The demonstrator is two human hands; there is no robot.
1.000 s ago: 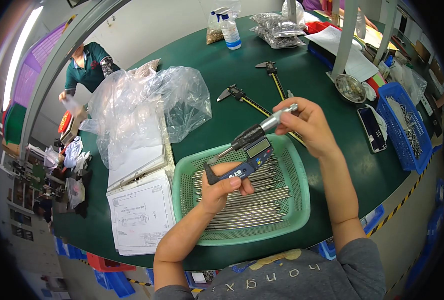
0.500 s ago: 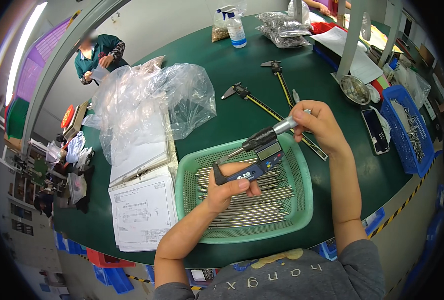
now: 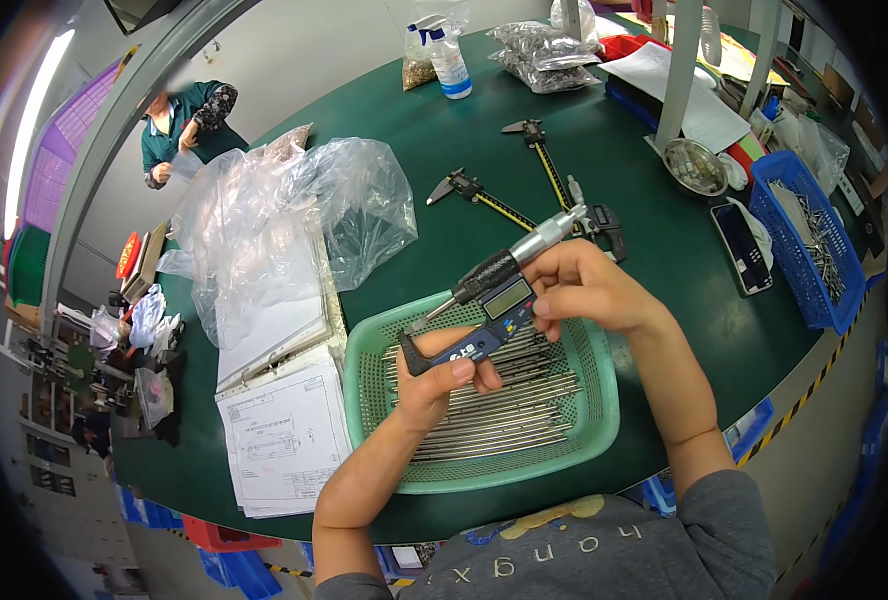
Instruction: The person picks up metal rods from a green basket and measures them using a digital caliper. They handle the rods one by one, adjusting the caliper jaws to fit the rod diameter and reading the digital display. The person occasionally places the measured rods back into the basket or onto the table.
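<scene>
A digital micrometer (image 3: 476,345) with a dark frame, small screen and silver thimble is held tilted above a green basket (image 3: 614,410). My left hand (image 3: 432,392) grips the lower end of its frame, thumb lying over it. Closed around the upper body beside the screen is my right hand (image 3: 596,288), its thumb near the screen's edge. Below, many thin metal rods (image 3: 499,420) lie side by side in the basket. Whether anything sits between the micrometer's measuring faces cannot be made out.
Two calipers (image 3: 467,188) lie beyond the basket. Left are a binder with drawings (image 3: 284,440) and clear plastic bags (image 3: 294,200). Right are a phone (image 3: 742,250), a metal bowl (image 3: 694,168) and a blue basket of metal parts (image 3: 844,310). A person (image 3: 189,125) stands far left.
My right hand has left the thimble's end and moved down to the micrometer's body by the screen. My left hand keeps its hold. The whole view has shifted slightly.
</scene>
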